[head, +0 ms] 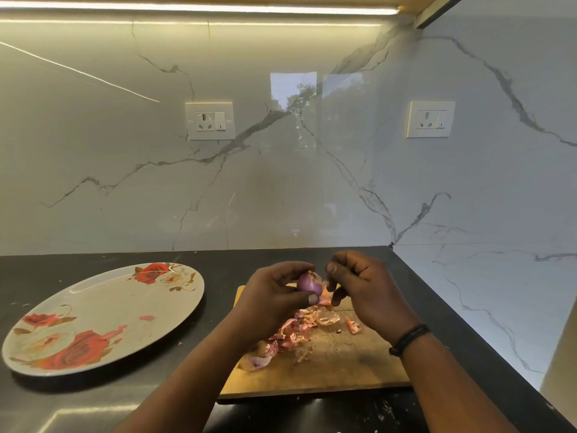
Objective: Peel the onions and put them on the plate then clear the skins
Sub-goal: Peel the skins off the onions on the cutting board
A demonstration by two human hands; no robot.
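left hand (271, 295) grips onion (309, 283), right hand (365, 285) (curled) pinches skin (326, 293)

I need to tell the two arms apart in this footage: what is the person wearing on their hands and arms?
Both forearms are bare, no sleeves or gloves showing. The right hand has a dark band round its wrist; the left hand wears nothing visible.

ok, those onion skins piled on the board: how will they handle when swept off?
The onion skins look thin, curled and papery, so probably very light and floppy, apt to scatter or crumble under a push. A few flecks already lie on the counter beyond the cutting board, so gathering by hand likely leaves bits.
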